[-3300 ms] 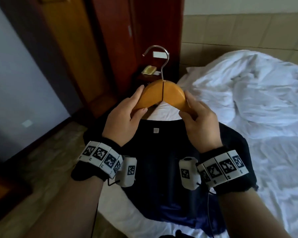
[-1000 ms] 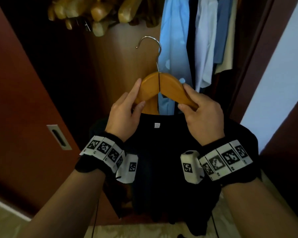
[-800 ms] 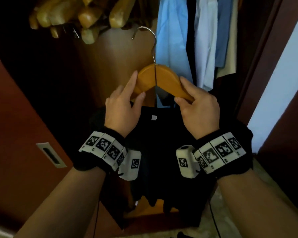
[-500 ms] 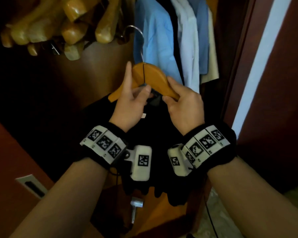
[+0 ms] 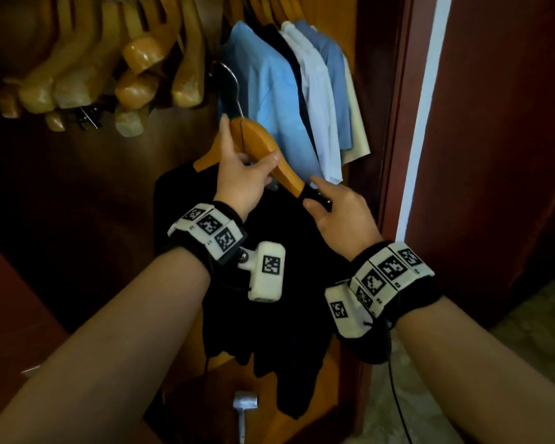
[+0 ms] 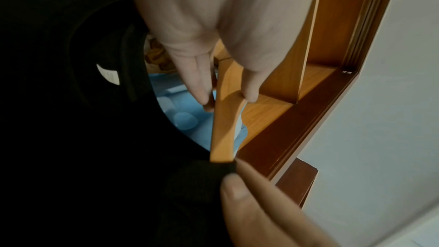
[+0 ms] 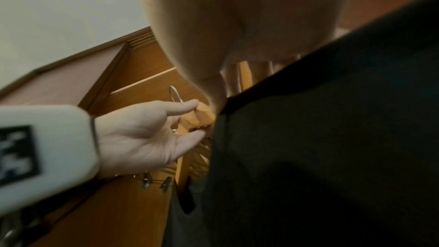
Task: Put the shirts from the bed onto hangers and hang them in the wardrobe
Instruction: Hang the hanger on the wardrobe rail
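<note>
A black shirt [image 5: 269, 267] hangs on a wooden hanger [image 5: 260, 139] that I hold up inside the wardrobe. My left hand [image 5: 247, 145] grips the hanger at its middle, just under the metal hook [image 5: 229, 78]. In the left wrist view, the left hand's fingers [image 6: 199, 85] and thumb pinch the hanger [image 6: 225, 119] from both sides. My right hand [image 5: 313, 193] pinches the lower hanger arm where the shirt's collar covers it. The hook [image 7: 175, 93] points up toward the rail, which is out of view. The shirt [image 7: 308, 157] fills the right wrist view.
Several empty wooden hangers [image 5: 109, 68] crowd the upper left. Light blue, white and cream shirts [image 5: 289, 100] hang at the right of the hook. The wardrobe's dark red frame [image 5: 394, 123] stands at the right. A small white object [image 5: 244, 408] lies on the wardrobe floor.
I turned from the bed to the wardrobe. In the last half second the hanger rose and turned edge-on toward the rail. My left hand slid to its middle, my right down its arm.
</note>
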Motion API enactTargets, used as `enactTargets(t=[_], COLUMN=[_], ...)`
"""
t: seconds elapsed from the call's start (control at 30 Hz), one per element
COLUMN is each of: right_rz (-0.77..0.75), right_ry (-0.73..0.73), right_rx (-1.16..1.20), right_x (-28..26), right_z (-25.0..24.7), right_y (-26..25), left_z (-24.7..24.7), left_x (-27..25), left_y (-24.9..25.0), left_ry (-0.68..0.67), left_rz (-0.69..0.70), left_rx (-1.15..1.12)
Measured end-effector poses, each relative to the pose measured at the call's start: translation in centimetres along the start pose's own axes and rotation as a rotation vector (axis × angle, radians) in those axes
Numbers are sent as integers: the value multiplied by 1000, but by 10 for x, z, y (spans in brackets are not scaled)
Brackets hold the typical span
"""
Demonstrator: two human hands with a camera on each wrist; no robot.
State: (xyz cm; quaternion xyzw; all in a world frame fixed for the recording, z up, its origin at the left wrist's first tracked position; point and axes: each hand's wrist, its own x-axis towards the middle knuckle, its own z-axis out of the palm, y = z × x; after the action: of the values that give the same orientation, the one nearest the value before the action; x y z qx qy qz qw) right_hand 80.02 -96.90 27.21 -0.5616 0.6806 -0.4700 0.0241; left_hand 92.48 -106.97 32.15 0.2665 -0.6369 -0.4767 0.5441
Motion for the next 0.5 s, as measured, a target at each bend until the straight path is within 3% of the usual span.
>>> enactTargets(t=[0.5], right_rz=[-45], right_ry=[-51], right_rx=[11], right_x=[-4], right_z=[-46], right_y=[-21], left_z=[14], left_x=[55], left_y=[43], left_ry=[-131], left_rz=[-90], left_rx=[-33])
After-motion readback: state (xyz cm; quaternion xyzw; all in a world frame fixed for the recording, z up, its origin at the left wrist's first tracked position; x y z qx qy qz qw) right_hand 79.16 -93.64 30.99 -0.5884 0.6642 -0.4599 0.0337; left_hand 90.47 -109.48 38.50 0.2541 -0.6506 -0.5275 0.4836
